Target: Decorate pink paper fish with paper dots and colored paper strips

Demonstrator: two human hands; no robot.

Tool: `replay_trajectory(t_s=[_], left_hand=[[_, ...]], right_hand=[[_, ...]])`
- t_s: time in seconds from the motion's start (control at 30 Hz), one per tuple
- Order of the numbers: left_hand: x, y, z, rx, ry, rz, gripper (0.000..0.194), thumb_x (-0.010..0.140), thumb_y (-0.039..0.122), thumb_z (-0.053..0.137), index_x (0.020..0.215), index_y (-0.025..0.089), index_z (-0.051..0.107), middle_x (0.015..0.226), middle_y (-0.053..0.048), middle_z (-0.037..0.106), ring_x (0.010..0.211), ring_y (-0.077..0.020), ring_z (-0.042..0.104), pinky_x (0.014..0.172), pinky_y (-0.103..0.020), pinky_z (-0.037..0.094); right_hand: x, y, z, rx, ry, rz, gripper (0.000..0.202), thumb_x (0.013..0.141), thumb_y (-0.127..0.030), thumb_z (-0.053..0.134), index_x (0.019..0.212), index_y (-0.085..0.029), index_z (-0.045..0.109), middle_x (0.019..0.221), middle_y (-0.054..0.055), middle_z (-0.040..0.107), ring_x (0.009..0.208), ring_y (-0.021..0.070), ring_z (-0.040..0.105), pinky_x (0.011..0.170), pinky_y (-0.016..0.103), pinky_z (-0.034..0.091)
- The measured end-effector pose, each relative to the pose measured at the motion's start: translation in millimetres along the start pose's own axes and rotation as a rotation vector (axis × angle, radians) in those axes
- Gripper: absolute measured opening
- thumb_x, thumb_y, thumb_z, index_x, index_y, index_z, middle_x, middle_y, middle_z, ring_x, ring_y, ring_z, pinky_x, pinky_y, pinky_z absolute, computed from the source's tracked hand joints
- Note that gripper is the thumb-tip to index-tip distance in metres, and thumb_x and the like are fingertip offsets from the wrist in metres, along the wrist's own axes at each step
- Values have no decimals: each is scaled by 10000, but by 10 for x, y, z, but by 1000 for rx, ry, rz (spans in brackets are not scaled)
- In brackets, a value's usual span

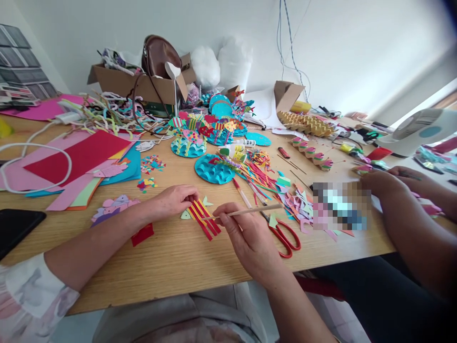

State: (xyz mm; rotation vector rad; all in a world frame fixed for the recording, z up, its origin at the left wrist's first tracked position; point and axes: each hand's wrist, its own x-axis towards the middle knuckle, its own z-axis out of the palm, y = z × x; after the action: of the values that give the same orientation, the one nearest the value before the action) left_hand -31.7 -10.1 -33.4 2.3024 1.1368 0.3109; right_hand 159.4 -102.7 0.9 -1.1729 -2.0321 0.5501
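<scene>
My left hand [178, 199] is closed at the upper left edge of a red paper piece with yellow stripes [205, 220], its fingertips pressed on it. My right hand [246, 238] pinches a thin wooden stick [255, 209], whose tip reaches the striped paper. Beside the paper lies a pale green fish shape [186, 215], and another light green piece [207, 201] is just above. To the right of my right hand are scissors with red handles [291, 240]. A small red paper [143, 234] lies below my left forearm.
Purple cutouts [114, 207], coloured paper sheets [78, 159] and a black phone [21, 228] are at the left. Blue discs [214, 170] with paper fish, paper strips [255, 178] and scraps [303, 205] lie ahead. Another person's arms [403, 205] reach in at the right.
</scene>
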Motion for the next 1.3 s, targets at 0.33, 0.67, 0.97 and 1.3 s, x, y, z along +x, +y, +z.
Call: replay_trajectory(t_s=[0.33,0.67,0.97,1.3], left_hand=[[-3,-37,0,19,13,14,233,715,83,371,823,172,557,807,-3,597,760,-131,540,698,-215,401],[1,-73,37,20,38,33,236,703,87,362,805,167,559,781,-7,595,741,-137,541,677,-223,401],[-10,-79,31,18,41,71,241,707,95,353,823,166,552,810,-12,598,758,-135,540,700,-226,404],[-35,-44,-10,-92,25,31,204,735,169,346,806,164,538,797,-19,593,749,-148,547,687,-239,414]], right_hand=[[251,142,87,-2,70,11,169,879,-201,396,837,-170,556,760,44,622,726,153,581,638,249,414],[255,193,120,-27,39,16,175,874,-189,393,805,-169,553,738,42,617,706,147,571,624,244,403],[250,214,93,4,69,18,176,877,-206,392,825,-164,554,747,42,612,710,146,563,630,250,410],[-33,113,-101,57,75,-23,178,882,-175,401,846,-167,575,837,50,590,808,138,563,713,250,436]])
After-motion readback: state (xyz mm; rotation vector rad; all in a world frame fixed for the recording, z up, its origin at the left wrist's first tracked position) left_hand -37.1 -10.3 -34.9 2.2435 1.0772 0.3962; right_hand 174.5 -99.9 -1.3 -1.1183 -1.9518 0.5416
